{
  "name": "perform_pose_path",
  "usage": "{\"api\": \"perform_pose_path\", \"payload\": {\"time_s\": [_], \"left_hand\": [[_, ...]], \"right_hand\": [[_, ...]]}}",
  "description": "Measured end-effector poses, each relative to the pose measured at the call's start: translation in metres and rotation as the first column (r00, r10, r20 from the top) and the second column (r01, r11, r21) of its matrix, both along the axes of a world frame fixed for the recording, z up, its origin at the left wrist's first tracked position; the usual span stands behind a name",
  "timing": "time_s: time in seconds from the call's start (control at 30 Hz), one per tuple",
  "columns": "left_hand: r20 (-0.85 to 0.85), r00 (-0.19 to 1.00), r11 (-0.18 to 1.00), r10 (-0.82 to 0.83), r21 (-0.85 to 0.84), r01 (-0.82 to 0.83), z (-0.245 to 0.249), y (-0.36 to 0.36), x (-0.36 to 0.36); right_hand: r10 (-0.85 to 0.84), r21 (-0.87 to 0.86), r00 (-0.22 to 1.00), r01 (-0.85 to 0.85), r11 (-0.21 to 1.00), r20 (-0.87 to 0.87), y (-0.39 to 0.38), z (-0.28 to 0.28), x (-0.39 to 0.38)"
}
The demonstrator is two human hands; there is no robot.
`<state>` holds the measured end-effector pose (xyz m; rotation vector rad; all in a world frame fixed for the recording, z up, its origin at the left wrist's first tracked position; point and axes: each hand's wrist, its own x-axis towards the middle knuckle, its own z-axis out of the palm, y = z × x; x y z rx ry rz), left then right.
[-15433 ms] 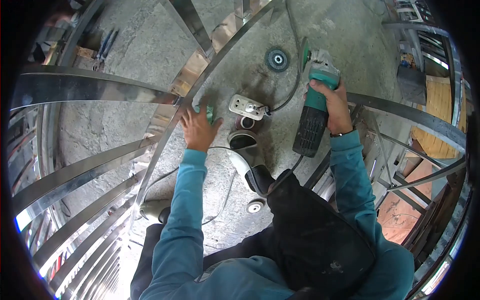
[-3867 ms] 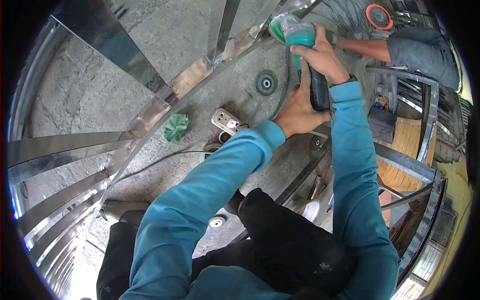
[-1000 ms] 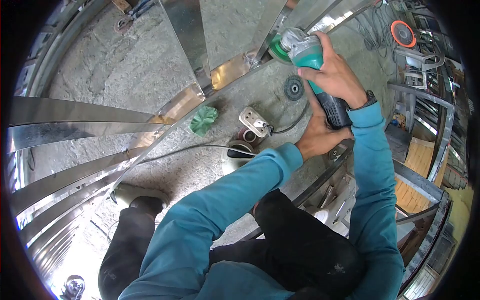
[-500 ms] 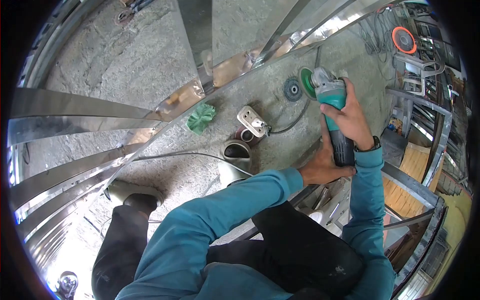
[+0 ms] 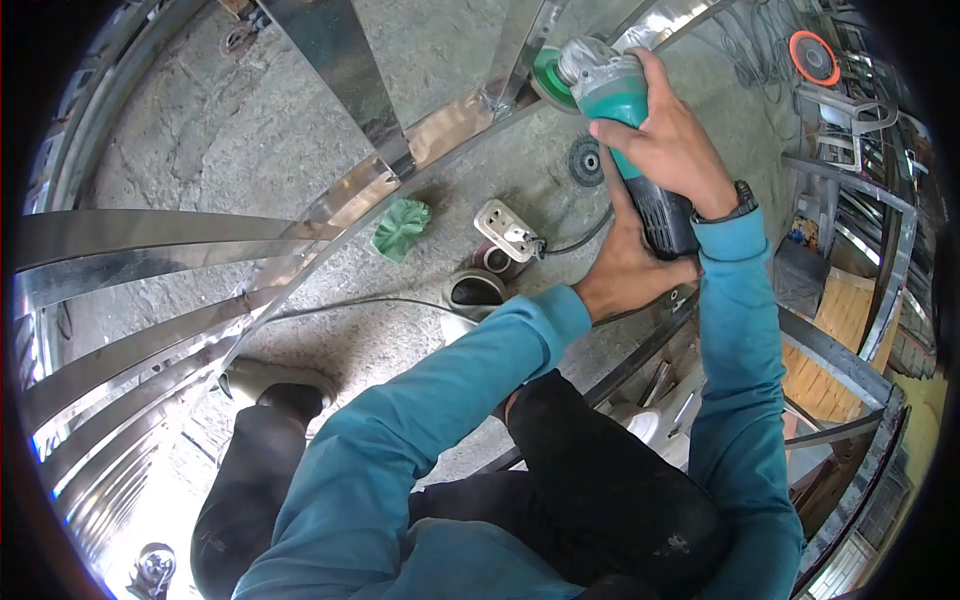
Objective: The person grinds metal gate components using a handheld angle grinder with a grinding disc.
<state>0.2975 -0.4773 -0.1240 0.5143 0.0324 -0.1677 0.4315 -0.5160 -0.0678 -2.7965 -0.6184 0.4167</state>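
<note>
A teal angle grinder (image 5: 618,108) with a grey metal head and a green disc (image 5: 553,78) is held in both hands. My right hand (image 5: 675,145) wraps round the teal body near the head. Lower down, my left hand (image 5: 632,262) grips the black rear end of the tool. The disc is at the edge of the curved metal frame (image 5: 450,132), by a flat slat; whether they touch I cannot tell. A loose grey disc (image 5: 586,160) lies on the floor below the grinder's head.
On the floor are a white power strip (image 5: 508,228) with a plug in it, a crumpled green cloth (image 5: 402,229) and a cable. Metal slats (image 5: 150,235) fan out at the left. An orange-rimmed disc (image 5: 814,58) and metal frames (image 5: 835,360) are at the right.
Both hands have moved the grinder up and to the left, from above the floor to the curved frame's edge. The grip looks the same.
</note>
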Motion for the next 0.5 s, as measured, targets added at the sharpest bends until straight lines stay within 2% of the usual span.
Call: {"api": "perform_pose_path", "payload": {"time_s": [0.03, 0.1, 0.13, 0.2, 0.27, 0.3, 0.37, 0.4, 0.43, 0.5], "left_hand": [[-0.005, 1.0, 1.0, -0.003, 0.004, 0.003, -0.003, 0.0, -0.001], [0.052, 0.998, 0.986, 0.017, 0.166, -0.026, -0.008, 0.0, -0.002], [0.051, 0.999, 0.986, 0.016, 0.165, -0.024, -0.009, 0.001, -0.004], [0.077, 0.996, 0.94, -0.05, 0.342, 0.021, -0.01, 0.0, -0.013], [0.062, 0.994, 0.929, -0.092, 0.366, 0.063, -0.006, -0.002, -0.023], [0.047, 0.99, 0.913, -0.132, 0.394, 0.103, -0.004, -0.003, -0.028], [0.044, 0.99, 0.9, -0.134, 0.425, 0.103, 0.003, -0.005, -0.042], [0.044, 0.989, 0.883, -0.139, 0.457, 0.103, 0.008, -0.002, -0.046], [0.043, 0.99, 0.882, -0.136, 0.46, 0.102, 0.014, 0.001, -0.05], [-0.036, 0.988, 0.747, -0.148, 0.651, 0.136, 0.028, 0.01, -0.055]], "right_hand": [[-0.004, 0.014, 1.0, 0.004, 1.0, 0.002, 0.001, -0.001, 0.0], [-0.009, 0.027, 1.0, 0.009, 1.0, 0.003, -0.001, -0.002, -0.002], [-0.022, 0.061, 1.0, 0.023, 0.998, -0.013, -0.007, -0.002, -0.004], [-0.035, 0.089, 0.999, 0.037, 0.995, -0.032, -0.019, -0.003, -0.012], [-0.138, 0.147, 0.99, 0.138, 0.979, -0.012, -0.033, -0.003, -0.026], [-0.134, 0.146, 0.991, 0.134, 0.98, -0.012, -0.04, -0.004, -0.033], [-0.255, 0.382, 0.929, 0.346, 0.857, -0.269, -0.052, -0.006, -0.046], [-0.251, 0.472, 0.906, 0.395, 0.788, -0.34, -0.055, -0.006, -0.053], [-0.247, 0.475, 0.907, 0.394, 0.787, -0.342, -0.058, -0.006, -0.055], [-0.293, 0.459, 0.633, 0.745, 0.484, -0.717, -0.062, -0.006, -0.059]]}}
